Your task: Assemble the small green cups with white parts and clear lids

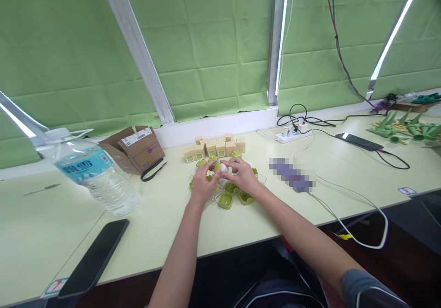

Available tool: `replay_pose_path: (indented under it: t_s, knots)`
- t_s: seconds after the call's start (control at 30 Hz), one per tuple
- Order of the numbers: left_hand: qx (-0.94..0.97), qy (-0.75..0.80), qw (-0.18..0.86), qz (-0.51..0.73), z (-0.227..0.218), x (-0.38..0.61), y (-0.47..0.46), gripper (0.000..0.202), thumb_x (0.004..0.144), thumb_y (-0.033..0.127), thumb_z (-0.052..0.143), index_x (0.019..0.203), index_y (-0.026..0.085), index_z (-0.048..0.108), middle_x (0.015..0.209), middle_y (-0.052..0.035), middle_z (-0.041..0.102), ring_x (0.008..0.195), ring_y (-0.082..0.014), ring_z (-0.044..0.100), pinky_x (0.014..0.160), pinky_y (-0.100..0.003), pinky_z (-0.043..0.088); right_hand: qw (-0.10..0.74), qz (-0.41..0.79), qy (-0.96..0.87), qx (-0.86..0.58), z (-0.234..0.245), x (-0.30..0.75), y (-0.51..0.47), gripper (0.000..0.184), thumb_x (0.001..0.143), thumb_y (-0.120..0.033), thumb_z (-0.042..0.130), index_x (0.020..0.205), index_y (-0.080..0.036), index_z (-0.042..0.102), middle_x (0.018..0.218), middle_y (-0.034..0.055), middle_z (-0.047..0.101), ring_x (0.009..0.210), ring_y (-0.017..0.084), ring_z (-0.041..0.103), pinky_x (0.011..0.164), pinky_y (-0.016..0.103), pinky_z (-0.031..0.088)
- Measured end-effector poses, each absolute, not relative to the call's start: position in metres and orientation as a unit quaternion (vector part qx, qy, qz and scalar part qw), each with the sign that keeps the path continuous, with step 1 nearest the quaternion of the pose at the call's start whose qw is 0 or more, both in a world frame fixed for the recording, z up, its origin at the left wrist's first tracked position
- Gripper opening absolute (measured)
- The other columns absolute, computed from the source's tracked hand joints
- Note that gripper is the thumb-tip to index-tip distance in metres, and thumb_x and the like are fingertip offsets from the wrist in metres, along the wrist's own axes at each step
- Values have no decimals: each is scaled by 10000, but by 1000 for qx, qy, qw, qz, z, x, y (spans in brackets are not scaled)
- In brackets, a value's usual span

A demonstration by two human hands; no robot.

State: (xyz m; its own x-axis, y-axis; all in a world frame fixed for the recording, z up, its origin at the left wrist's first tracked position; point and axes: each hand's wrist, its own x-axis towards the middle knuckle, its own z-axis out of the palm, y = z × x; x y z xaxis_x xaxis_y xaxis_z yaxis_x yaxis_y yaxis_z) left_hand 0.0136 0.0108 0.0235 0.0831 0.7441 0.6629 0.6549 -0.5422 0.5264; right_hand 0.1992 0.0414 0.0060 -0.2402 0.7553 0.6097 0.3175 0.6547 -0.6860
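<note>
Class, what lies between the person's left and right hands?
In the head view, a small white and green piece, held between the left hand and the right hand.

White-and-green piece (223, 168): edges covered by the fingers (217, 177), underside hidden
Green cups (226, 201): several partly behind the left hand (204, 182) and right hand (244, 175), so their number cannot be told
Thin wires (215, 198): tangled among the cups, ends lost from sight
Beige blocks (211, 149): back ones partly covered by the front ones, face markings too small to read
Phone (292, 176): surface blurred into squares
Cardboard box (138, 155): fine print on its white sticker (137, 136) unreadable
Power strip (292, 136): sockets partly under plugs
Left forearm (182, 253), right sleeve (368, 289): cut off by the bottom edge
Green plastic parts (415, 131): cut off by the right edge
</note>
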Motion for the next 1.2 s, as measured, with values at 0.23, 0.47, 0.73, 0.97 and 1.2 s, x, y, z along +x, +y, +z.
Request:
replay_pose_path:
  t_s: [0.23, 0.47, 0.73, 0.97, 1.2]
  knots:
    - [743, 482, 59, 460, 22, 13, 12, 407, 962, 444, 561, 1304, 238, 638, 1219, -79, 724, 970, -211, 677, 889, -368, 538, 491, 216, -776, -332, 2, 199, 44, 463, 920, -462, 703, 1373, -394, 635, 1110, 45, 589, 838, 173, 576, 812, 358, 563]
    - [747, 477, 67, 457, 22, 13, 12, 375, 985, 444, 534, 1264, 225, 654, 1141, -76, 744, 965, -209, 688, 890, -355, 549, 486, 224, -781, -321, 6, 199, 42, 442, 928, -448, 695, 1358, -353, 653, 1116, 58, 602, 919, 193, 612, 824, 366, 580]
    - [751, 479, 59, 451, 23, 14, 12, 353, 1010, 450, 482, 1206, 220, 664, 1073, -69, 756, 928, -207, 705, 866, -343, 556, 496, 239, -775, -311, 10, 199, 39, 427, 895, -435, 739, 1308, -346, 684, 1136, 59, 631, 1035, 217, 633, 818, 360, 599]
    - [748, 483, 59, 451, 21, 13, 15, 359, 987, 463, 519, 1195, 217, 676, 1042, -71, 762, 909, -214, 712, 851, -347, 558, 502, 238, -776, -300, 10, 199, 39, 440, 890, -422, 748, 1311, -316, 677, 1215, 65, 666, 1123, 222, 629, 853, 357, 584]
    - [744, 484, 68, 456, 17, 12, 15, 321, 961, 443, 561, 1172, 236, 686, 1131, -58, 757, 922, -206, 711, 859, -348, 560, 509, 238, -777, -285, 8, 198, 41, 383, 883, -400, 762, 1252, -305, 716, 1179, 65, 704, 1110, 216, 652, 952, 381, 555]
